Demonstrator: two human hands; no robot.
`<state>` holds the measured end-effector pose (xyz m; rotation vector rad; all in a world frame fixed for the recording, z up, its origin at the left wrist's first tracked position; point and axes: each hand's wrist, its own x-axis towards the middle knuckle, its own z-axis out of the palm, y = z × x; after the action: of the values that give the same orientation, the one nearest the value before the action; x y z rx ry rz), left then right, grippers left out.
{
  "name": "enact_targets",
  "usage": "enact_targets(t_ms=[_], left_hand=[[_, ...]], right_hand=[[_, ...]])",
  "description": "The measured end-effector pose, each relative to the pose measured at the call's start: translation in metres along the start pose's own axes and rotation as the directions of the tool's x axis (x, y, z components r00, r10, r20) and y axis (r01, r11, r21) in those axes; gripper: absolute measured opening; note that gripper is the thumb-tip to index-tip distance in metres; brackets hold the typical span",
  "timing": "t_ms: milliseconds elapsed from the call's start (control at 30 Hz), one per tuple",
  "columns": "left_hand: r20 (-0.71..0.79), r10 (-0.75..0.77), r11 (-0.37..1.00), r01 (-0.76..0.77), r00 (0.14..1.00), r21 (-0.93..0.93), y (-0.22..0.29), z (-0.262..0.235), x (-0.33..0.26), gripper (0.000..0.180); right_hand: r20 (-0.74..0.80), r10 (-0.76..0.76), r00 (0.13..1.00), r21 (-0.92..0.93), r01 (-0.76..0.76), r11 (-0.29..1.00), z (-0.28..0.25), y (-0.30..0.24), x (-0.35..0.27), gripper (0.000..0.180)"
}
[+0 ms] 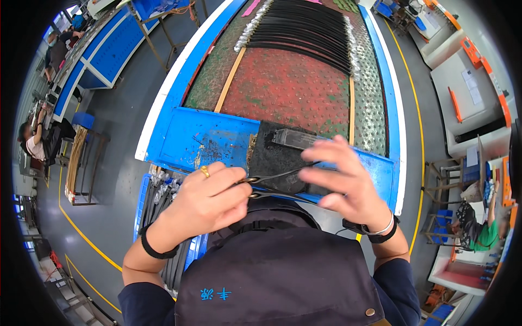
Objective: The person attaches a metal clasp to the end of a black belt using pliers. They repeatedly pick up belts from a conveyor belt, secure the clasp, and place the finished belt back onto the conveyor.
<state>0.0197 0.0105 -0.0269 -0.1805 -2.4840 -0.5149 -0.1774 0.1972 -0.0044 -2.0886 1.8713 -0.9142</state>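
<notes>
My left hand is closed, its fingertips pinching a thin black cord close to brass-coloured metal fittings. A second black strand runs just below the first, also toward the right. Close to the cord's right part is my right hand, its fingers spread and a little smeared by motion. Whether its fingers touch the cord I cannot tell. Under and beyond both hands lies a black pad with a dark rectangular block on it.
A blue tray with dark specks spans the near end of the worktable. Farther back, many black hoses with silvery wrapped ends lie across two wooden strips. A blue crate of black parts stands at lower left. People work at both sides.
</notes>
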Motion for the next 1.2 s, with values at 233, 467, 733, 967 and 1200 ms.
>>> enact_targets(t_ms=[233,467,733,967,1200], left_hand=[[-0.086,-0.019,0.992,0.029,0.996,0.124,-0.008,-0.035,-0.009,0.020],[-0.133,-0.026,0.989,0.045,0.991,0.140,-0.007,-0.044,-0.007,0.022],[-0.122,-0.029,0.991,0.045,0.992,0.123,-0.007,-0.047,-0.002,0.021],[-0.053,-0.009,0.996,0.013,0.999,0.088,-0.005,-0.044,0.010,0.019],[0.002,0.085,0.996,-0.085,0.996,0.021,0.005,-0.041,0.027,0.019]], right_hand=[[-0.456,0.377,0.806,-0.124,-0.477,0.870,0.058,0.111,-0.045,0.045],[-0.263,0.508,0.820,-0.050,-0.538,0.842,0.101,0.145,-0.066,0.060],[-0.244,0.626,0.740,0.337,-0.540,0.771,0.096,0.138,-0.097,0.041],[-0.468,0.770,0.433,0.792,-0.181,0.583,0.058,0.107,-0.084,0.035],[-0.641,0.635,0.431,0.764,0.279,0.582,-0.010,0.030,-0.041,0.061]])
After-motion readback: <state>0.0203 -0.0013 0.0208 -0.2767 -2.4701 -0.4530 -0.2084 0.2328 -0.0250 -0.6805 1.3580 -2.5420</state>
